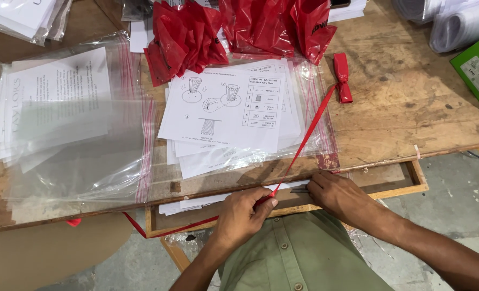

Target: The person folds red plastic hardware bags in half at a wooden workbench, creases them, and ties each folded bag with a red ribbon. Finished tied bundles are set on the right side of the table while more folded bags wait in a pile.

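I am pinching the red ribbon (298, 148) between the fingers of my left hand (246, 209); it is running up and away to my right. My right hand (336, 193) is resting curled just beside it, its grip hidden.

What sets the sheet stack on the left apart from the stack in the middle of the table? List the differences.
The left stack lies under clear plastic bags; the middle stack lies bare on top of bags.
The left stack's top sheet shows mainly lines of text; the middle stack's shows drawings and a small table.
The red ribbon pinched by the left hand runs past the middle stack's edge, not the left stack.
Both are white paper, loosely fanned.
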